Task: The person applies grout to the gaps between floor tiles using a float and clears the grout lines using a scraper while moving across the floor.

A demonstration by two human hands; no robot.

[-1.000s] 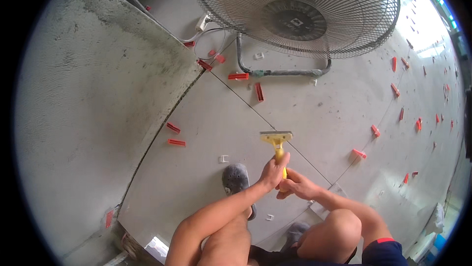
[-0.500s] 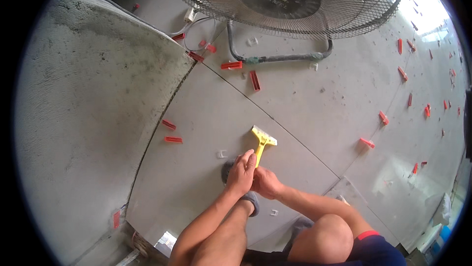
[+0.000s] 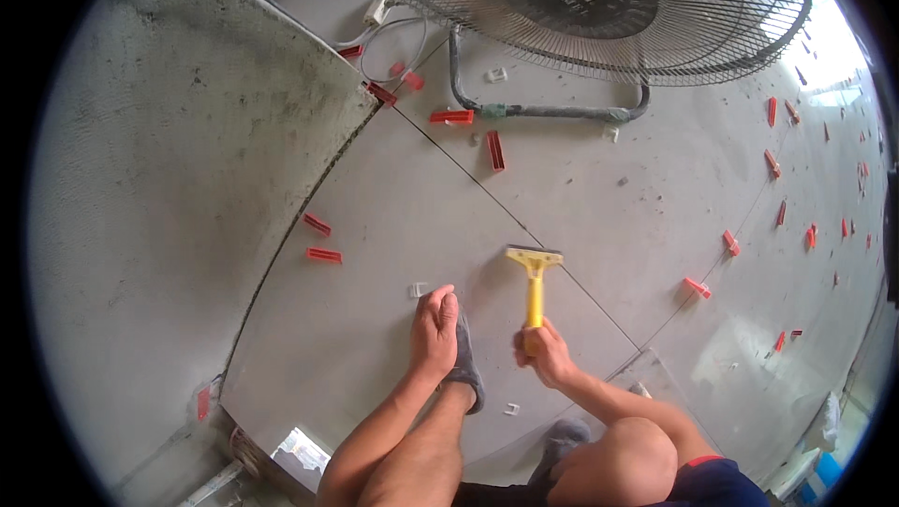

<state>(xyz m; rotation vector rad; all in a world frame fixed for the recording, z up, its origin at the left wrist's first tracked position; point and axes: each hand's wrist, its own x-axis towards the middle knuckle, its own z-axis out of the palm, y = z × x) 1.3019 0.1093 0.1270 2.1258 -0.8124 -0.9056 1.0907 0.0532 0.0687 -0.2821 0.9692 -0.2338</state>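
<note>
Head view: right hand (image 3: 545, 354) clenched round the handle of a yellow scraper (image 3: 535, 279), its blade flat on the tiled floor (image 3: 618, 198) at a grout line. Just left of the scraper, left hand (image 3: 435, 329) rests released on a grey shoe (image 3: 464, 362). Beyond the scraper stands a fan (image 3: 599, 1).

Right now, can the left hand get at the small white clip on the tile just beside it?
Probably yes: the left hand rests on the shoe, and the white clip lies just beyond its fingertips with only bare tile between.

Your right hand (image 3: 543, 354) holds the scraper (image 3: 535, 275) on the tile floor (image 3: 599, 198), left hand (image 3: 435, 327) just beside it, fan (image 3: 599, 1) ahead, wedges (image 3: 323, 254) left.
</note>
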